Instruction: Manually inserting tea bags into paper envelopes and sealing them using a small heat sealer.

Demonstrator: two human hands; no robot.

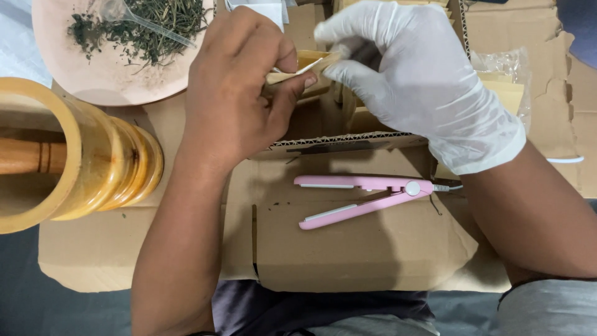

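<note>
Head view is showing a small paper packet being held between both hands above an open cardboard box. The left hand, bare, is being closed on the packet's left end, thumb pressing against forefinger. The right hand, in a white glove, is being pinched on the right end. The packet's long axis is lying almost level, left to right, so both grips are being kept equally near it. A pink sealing tong is being left open on the cardboard below, closer to the right hand. A wooden mortar and a pink plate of dried herbs are being kept at the left.
</note>
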